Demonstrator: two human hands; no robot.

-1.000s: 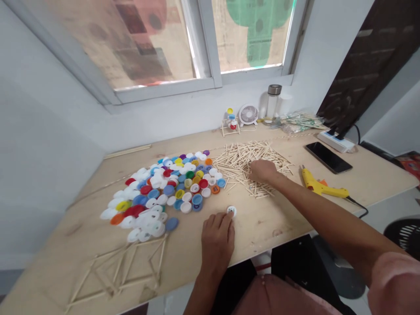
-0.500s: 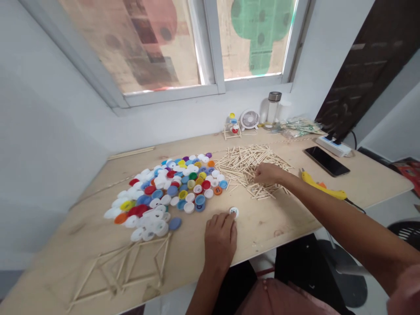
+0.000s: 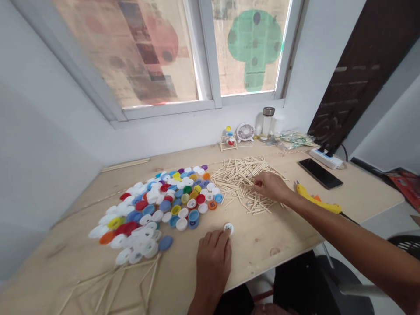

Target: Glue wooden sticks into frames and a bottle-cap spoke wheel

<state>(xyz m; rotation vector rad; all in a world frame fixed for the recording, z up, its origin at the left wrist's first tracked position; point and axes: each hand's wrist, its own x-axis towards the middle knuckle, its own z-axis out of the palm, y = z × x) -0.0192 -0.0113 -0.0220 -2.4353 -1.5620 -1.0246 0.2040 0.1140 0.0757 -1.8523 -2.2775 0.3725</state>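
My left hand [image 3: 214, 257] rests palm down on the table near its front edge, fingers lying flat. Its fingertips touch a white bottle cap [image 3: 229, 228] that lies on the wood. Over the heap of short wooden sticks [image 3: 244, 168], my right hand [image 3: 269, 186] is closed in a pinch, with a wooden stick [image 3: 244, 178] between thumb and fingers. Left of the sticks spreads a pile of bottle caps [image 3: 166, 204] in white, blue, red, yellow and other colours.
A stick frame [image 3: 108, 284] lies at the front left. On the right are a yellow glue gun [image 3: 316, 199], a phone [image 3: 320, 173] and a power strip [image 3: 326, 158]. Along the wall stand a small cap-and-stick model [image 3: 229, 140], a white fan [image 3: 245, 132] and a glass bottle [image 3: 267, 122].
The view has tilted up a little, so the table sits lower in the picture. A stick now shows in my right fingers. My left hand stays by the white cap.
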